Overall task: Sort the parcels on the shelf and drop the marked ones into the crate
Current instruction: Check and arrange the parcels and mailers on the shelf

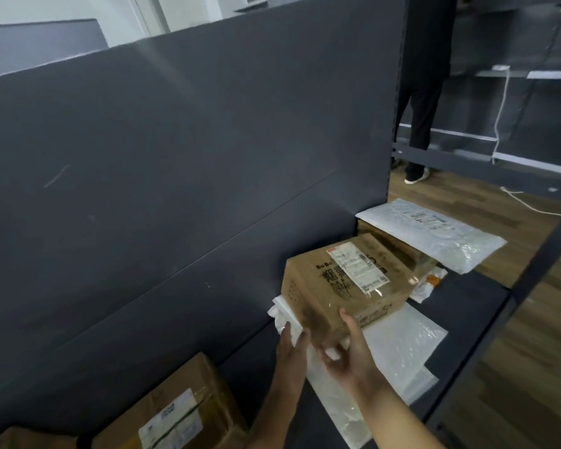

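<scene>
A brown cardboard box with a white shipping label sits tilted on the dark shelf, resting on white plastic mailers. My right hand holds the box's near corner, thumb up along its right face. My left hand touches the box's near left edge, against the crumpled mailer beneath. No crate is in view.
A white bubble mailer lies on another brown box at the shelf's far right end. A taped cardboard box stands at the lower left. The dark back panel rises behind. A person stands in the aisle beyond.
</scene>
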A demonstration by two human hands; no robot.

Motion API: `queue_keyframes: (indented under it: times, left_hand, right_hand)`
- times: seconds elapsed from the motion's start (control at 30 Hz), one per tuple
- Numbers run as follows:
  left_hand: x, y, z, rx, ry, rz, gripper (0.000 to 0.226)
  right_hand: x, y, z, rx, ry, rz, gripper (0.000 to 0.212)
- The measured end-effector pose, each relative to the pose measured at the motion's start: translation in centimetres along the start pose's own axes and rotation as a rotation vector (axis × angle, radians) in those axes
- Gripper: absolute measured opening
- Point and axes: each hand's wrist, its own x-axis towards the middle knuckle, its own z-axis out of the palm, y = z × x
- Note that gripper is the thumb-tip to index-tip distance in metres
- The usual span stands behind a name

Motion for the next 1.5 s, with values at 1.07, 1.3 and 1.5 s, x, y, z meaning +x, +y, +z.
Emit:
queue_keyframes:
  times: [1.07, 1.3, 1.5]
  left_hand:
    - [-13.7, 5.2, -19.1, -0.403, -0.014, 0.526, 0.071]
    - [-14.0, 5.1, -21.6, 0.031, -0.083, 0.43, 0.094]
    - [-17.1, 5.0, -19.4, -0.04, -0.338, 0.349, 0.099]
  right_hand:
    - [-15.0, -1.6, 6.0, -0.512, -0.444, -0.49, 0.057]
    - [-16.1, -5.0, 11.5, -0.74, -0.423, -0.62, 0.079]
    - [-15.8, -2.7, 13.9, -0.765, -0.435, -0.482, 0.064]
